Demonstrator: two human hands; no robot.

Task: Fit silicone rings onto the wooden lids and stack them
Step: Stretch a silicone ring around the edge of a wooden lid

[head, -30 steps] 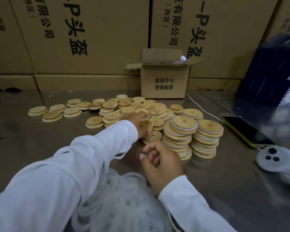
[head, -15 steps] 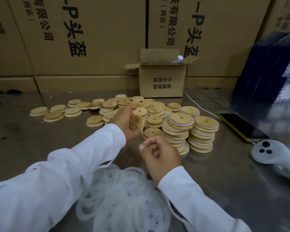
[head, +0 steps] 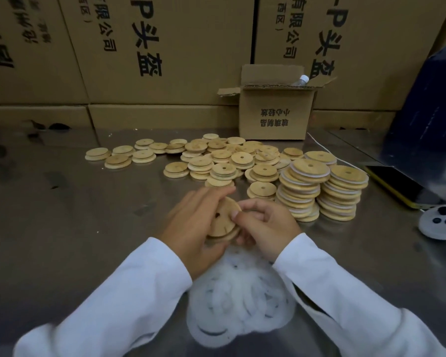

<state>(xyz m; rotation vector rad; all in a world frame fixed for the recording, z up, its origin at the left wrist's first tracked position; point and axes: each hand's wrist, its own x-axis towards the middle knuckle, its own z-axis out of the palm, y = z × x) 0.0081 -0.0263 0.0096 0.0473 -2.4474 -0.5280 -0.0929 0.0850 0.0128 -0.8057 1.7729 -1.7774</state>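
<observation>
Cardboard cartons (head: 165, 47) back the steel tabletop (head: 62, 228). Left hand (head: 191, 228) fingers curl around a tilted wooden lid (head: 220, 219); right hand (head: 267, 229) fingers pinch its rim. Silicone rings (head: 240, 300) lie heaped between the sleeves; ringed stacks (head: 300, 189) stand right.

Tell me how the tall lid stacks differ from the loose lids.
The tall stacks show white rings between lids; the loose lids look bare. The tall stacks stand as two columns; the loose lids sprawl in low heaps. Both are round wood with centre holes.
</observation>
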